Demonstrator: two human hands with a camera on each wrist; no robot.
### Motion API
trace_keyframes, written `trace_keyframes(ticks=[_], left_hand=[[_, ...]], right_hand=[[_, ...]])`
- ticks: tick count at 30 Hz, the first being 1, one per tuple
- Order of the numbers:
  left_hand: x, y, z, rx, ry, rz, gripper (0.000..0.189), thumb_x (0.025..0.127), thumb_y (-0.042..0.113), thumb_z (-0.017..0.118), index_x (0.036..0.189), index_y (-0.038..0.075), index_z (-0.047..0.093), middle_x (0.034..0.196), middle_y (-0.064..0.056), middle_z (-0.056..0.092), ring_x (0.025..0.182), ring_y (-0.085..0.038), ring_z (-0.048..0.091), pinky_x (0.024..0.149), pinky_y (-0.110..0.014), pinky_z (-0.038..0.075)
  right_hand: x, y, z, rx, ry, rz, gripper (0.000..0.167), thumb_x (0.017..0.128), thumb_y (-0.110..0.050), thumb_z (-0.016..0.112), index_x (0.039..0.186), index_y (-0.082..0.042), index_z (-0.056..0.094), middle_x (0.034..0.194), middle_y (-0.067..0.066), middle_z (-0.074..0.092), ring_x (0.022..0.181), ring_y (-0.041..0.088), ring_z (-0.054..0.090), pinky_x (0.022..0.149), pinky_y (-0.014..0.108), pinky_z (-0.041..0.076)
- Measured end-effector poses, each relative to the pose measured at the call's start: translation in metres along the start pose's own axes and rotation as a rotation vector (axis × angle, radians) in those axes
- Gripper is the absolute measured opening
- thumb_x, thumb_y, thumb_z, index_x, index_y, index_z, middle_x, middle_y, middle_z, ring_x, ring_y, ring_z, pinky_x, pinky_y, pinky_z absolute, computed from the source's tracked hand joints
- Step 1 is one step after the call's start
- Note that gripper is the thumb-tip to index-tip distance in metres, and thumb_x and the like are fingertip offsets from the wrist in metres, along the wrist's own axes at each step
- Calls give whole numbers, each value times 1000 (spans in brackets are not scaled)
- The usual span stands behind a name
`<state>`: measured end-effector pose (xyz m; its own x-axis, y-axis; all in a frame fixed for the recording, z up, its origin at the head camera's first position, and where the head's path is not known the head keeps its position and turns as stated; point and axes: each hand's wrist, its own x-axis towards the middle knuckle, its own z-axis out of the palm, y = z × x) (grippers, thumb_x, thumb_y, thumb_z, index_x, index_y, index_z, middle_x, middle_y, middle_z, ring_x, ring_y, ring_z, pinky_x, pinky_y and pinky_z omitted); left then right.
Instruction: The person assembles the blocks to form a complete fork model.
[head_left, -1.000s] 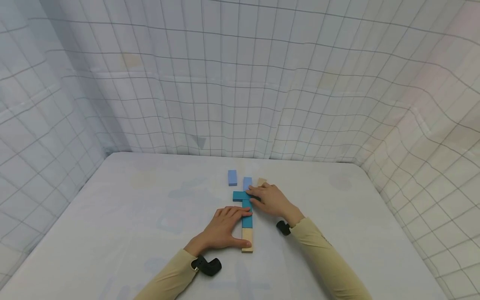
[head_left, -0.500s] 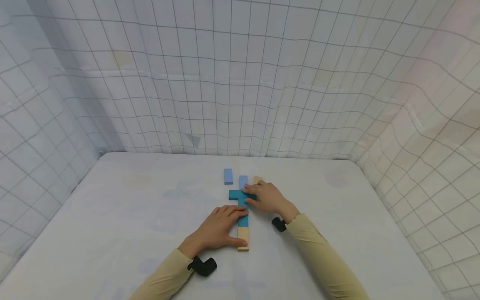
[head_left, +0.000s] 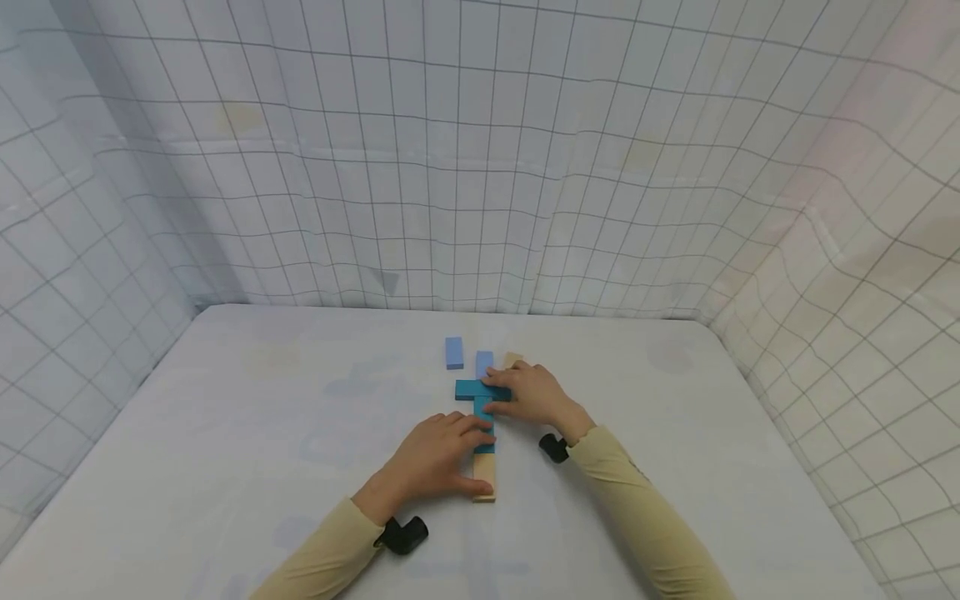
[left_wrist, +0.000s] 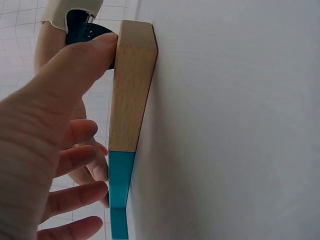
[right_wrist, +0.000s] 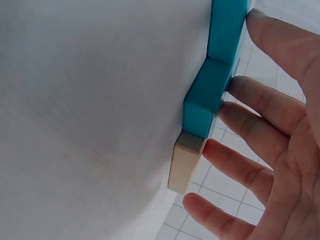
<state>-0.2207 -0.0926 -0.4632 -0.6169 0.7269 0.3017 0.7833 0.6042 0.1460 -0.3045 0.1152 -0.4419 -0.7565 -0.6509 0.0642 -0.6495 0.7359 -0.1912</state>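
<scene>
Flat blocks lie in a T on the white table. A teal block (head_left: 468, 389) forms the crossbar, and another teal block (left_wrist: 121, 175) meets it as the stem. The stem continues toward me in a plain wooden block (left_wrist: 132, 95). My left hand (head_left: 427, 457) spreads beside the stem, its thumb tip on the wooden block's near end and its fingers loosely bent over the teal part. My right hand (head_left: 536, 394) reaches over the crossbar with fingers spread, fingertips along the teal edges. Past the crossbar stands a second wooden block (right_wrist: 184, 162), partly hidden by that hand in the head view.
A light blue block (head_left: 484, 363) sits just beyond the crossbar, and another light blue block (head_left: 454, 353) lies further left. Gridded white curtains (head_left: 420, 167) enclose the table (head_left: 225, 433) at the back and sides. Each wrist carries a black camera (head_left: 403, 536).
The left fingers have drawn slightly toward the thumb along the stem. The right hand stays at the crossbar. The whole head view has shifted a little, and the blocks keep their layout.
</scene>
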Motion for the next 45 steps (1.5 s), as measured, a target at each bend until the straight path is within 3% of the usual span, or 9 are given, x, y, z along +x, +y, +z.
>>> trace_keyframes(ticks=[6,10,14,19,28,38,45], left_hand=[[-1,2,-2,51,74,67,48,83,59,63,111,20,69,115,6,58,102,-13,55,83,-34,48],[-2,-1,-4,7,145,44,32,86,48,66,103,21,71,107,8,61,93,-10,58,77,-30,50],[-3,-14,-9,-94,200,-63,21,87,36,70,99,19,72,101,8,64,91,-10,60,74,-31,51],[-1,-40,-15,-208,219,-260,17,89,28,69,102,18,72,102,5,66,93,-14,62,74,-34,52],[22,-81,-15,-209,212,-525,21,92,26,65,105,13,73,110,-7,66,100,-25,61,80,-42,50],[52,-108,2,-309,150,-658,42,94,27,59,127,0,59,125,-20,56,116,-37,50,95,-48,39],[62,-117,10,-270,128,-692,52,94,32,58,133,-2,51,132,-22,50,117,-44,42,95,-53,35]], right_hand=[[-1,-2,0,-1,9,14,60,81,-52,69,130,-18,61,135,-2,52,107,23,54,78,42,46],[0,-2,2,-20,16,20,61,80,-54,68,130,-20,61,135,-3,52,104,22,54,76,40,46],[0,-1,3,-39,21,29,61,79,-55,68,130,-20,61,135,-4,52,100,20,54,73,37,46],[2,-2,3,-32,20,40,61,79,-55,69,130,-20,61,135,-4,52,99,20,54,74,38,46],[0,-1,6,10,19,60,61,80,-53,69,131,-21,59,136,-5,51,102,20,53,75,38,44],[-1,-2,7,20,27,64,61,79,-53,70,130,-20,61,135,-5,52,102,21,53,76,41,45],[0,-1,8,27,37,64,61,78,-53,70,129,-20,61,135,-5,52,103,21,53,78,42,45]])
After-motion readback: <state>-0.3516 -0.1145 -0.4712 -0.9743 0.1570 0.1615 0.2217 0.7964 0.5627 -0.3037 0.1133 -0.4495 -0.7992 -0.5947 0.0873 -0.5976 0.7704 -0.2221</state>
